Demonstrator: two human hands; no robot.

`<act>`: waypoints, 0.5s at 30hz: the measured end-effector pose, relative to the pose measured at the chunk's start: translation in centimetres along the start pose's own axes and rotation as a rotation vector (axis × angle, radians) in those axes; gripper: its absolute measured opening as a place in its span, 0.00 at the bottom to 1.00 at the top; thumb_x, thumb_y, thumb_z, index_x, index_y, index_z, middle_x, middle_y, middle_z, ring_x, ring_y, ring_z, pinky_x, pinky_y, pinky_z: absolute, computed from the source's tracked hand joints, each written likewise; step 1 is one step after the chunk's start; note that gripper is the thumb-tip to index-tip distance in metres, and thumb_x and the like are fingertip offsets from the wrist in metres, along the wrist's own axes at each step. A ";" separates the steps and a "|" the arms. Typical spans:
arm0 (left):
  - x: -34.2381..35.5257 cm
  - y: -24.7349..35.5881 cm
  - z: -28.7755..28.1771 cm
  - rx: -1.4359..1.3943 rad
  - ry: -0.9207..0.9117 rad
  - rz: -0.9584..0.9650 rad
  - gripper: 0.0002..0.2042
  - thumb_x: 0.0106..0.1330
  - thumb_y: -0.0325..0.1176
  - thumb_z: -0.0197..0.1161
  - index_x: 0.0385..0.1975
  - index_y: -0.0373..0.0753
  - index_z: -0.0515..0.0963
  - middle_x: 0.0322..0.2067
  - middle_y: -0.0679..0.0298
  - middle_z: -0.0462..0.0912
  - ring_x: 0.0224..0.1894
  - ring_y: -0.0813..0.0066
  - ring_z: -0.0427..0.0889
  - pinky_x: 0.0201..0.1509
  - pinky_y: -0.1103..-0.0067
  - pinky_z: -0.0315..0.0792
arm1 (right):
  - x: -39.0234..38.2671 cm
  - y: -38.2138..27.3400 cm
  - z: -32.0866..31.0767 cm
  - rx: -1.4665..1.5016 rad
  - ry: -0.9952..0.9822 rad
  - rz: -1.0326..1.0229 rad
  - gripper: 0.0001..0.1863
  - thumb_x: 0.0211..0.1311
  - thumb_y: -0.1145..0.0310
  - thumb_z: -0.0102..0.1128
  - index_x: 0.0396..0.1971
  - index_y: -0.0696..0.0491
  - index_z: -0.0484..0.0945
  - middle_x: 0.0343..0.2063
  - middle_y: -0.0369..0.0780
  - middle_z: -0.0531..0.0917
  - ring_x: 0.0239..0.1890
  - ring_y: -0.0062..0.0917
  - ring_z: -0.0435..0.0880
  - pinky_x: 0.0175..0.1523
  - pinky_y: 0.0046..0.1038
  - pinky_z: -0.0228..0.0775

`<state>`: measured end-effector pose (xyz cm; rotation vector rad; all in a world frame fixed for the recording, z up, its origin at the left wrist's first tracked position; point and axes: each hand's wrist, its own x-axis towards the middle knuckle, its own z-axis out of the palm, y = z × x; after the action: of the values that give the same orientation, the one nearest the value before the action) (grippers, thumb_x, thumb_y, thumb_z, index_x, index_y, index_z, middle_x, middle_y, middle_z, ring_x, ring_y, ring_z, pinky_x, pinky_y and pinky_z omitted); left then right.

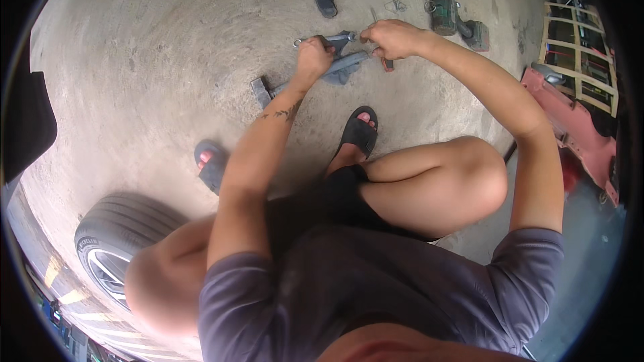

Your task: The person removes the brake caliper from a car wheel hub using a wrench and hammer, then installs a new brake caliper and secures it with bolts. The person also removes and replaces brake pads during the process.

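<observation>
My left hand (314, 59) is closed round a combination wrench (341, 37), whose ring end sticks out to the left. My right hand (396, 39) is just beyond the wrench's other end, its fingers bent and pinched together; what they hold, if anything, is too small to make out. Below both hands a hammer (261, 94) lies on the floor, its handle running up to the right, partly behind my left forearm. A dark grey cloth (339, 77) lies beneath the handle. Partly covered by my right hand is a thin tool with a reddish end (388, 65).
Farther off lie a dark brake pad (325, 2), a bent wire clip (396, 6) and a green bottle jack (443, 10). A wheel with its tire (134, 221) is by my left knee. At the right are a pinkish metal panel (567, 121) and a wooden slatted frame (577, 53).
</observation>
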<state>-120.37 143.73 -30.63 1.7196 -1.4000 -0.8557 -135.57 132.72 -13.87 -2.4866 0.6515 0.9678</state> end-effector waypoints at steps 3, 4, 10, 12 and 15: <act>1.5 5.0 -3.6 -0.722 -0.143 -0.372 0.11 0.63 0.36 0.65 0.30 0.33 0.79 0.24 0.63 0.80 0.25 0.73 0.79 0.30 0.73 0.74 | 0.2 -2.4 -1.8 0.455 -0.152 0.096 0.33 0.53 0.64 0.67 0.59 0.55 0.67 0.52 0.50 0.76 0.52 0.41 0.78 0.49 0.34 0.78; 2.0 6.2 -4.4 -0.994 -0.170 -0.349 0.11 0.64 0.37 0.64 0.32 0.33 0.79 0.25 0.65 0.80 0.25 0.76 0.77 0.29 0.74 0.73 | 0.3 -3.7 -2.4 0.584 -0.161 0.201 0.35 0.53 0.63 0.68 0.60 0.54 0.64 0.53 0.50 0.76 0.53 0.41 0.77 0.49 0.34 0.77; 3.3 15.1 -8.3 -1.196 -0.202 -0.300 0.12 0.67 0.38 0.61 0.38 0.34 0.76 0.28 0.66 0.78 0.26 0.78 0.75 0.28 0.78 0.71 | -0.7 1.7 3.8 1.574 0.281 -0.020 0.43 0.47 0.61 0.69 0.62 0.61 0.58 0.55 0.50 0.73 0.54 0.38 0.76 0.48 0.36 0.77; 4.3 14.2 -7.3 -1.041 -0.132 -0.287 0.17 0.66 0.41 0.62 0.40 0.31 0.75 0.30 0.63 0.79 0.28 0.79 0.77 0.27 0.79 0.71 | -4.7 3.9 2.3 1.737 0.308 -0.050 0.43 0.43 0.66 0.64 0.62 0.64 0.58 0.56 0.50 0.73 0.52 0.37 0.78 0.50 0.35 0.76; 7.1 6.2 -3.6 -0.633 -0.033 -0.250 0.23 0.61 0.44 0.66 0.39 0.26 0.74 0.30 0.53 0.79 0.30 0.70 0.81 0.29 0.76 0.75 | -6.4 7.3 1.2 1.827 0.349 -0.337 0.39 0.40 0.67 0.60 0.58 0.64 0.65 0.51 0.51 0.77 0.48 0.36 0.80 0.52 0.33 0.75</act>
<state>-118.96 136.48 -23.77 1.3926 -0.8077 -1.3027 -144.35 129.20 -11.59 -0.9593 0.6541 -0.2996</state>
